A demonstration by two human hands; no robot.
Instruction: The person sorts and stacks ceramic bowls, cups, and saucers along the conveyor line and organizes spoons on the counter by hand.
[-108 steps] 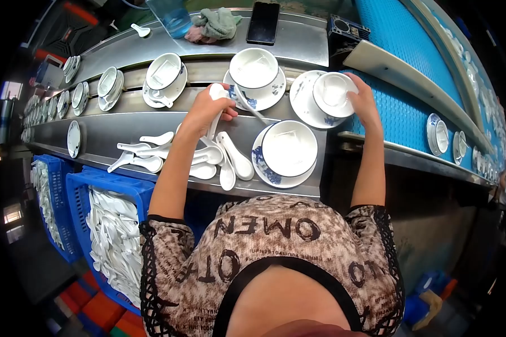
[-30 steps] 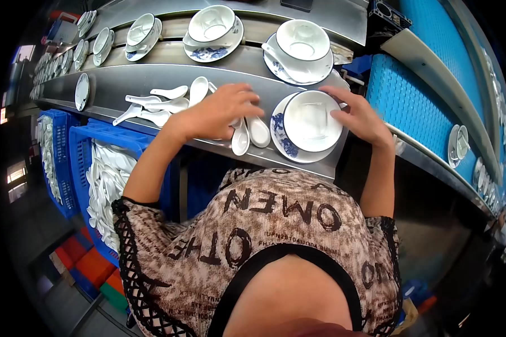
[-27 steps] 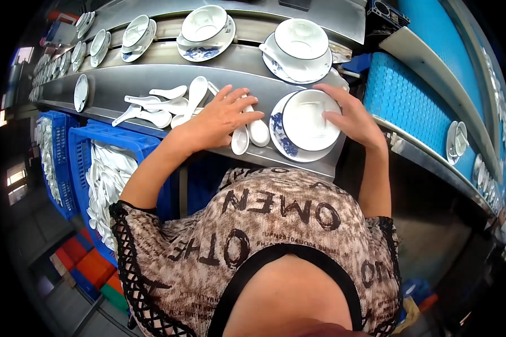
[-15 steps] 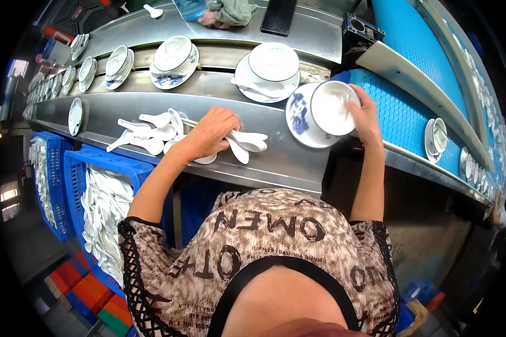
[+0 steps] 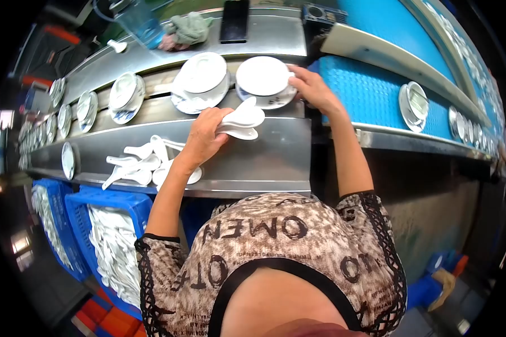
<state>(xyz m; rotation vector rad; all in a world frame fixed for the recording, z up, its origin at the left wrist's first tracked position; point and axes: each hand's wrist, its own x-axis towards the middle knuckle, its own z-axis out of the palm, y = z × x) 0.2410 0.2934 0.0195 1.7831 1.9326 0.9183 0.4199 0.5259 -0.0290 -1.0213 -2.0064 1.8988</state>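
My left hand [image 5: 207, 135] is closed around the handles of white soup spoons [image 5: 246, 117], whose bowls point right over the steel counter. My right hand [image 5: 316, 92] grips the right rim of a white bowl [image 5: 262, 74] with its fingertips. This bowl sits on a patterned saucer [image 5: 272, 102] at the right end of a row of similar sets. Left of it stands another bowl [image 5: 204, 72] on a blue-patterned saucer [image 5: 194, 104]. Below my left forearm lies a loose pile of white spoons [image 5: 143, 163] on the counter.
Blue crates [image 5: 76, 196] full of spoons stand below the counter at left. A single saucer [image 5: 68, 160] lies near the counter's left end. Behind are a phone [image 5: 234, 21], a cloth [image 5: 188, 29] and a water jug [image 5: 138, 25]. A blue conveyor [image 5: 365, 92] carries bowl sets at right.
My right hand has moved the bowl and saucer up and back to the row's end. The left hand has lifted its spoons away from the pile toward the row. The camera view has shifted.
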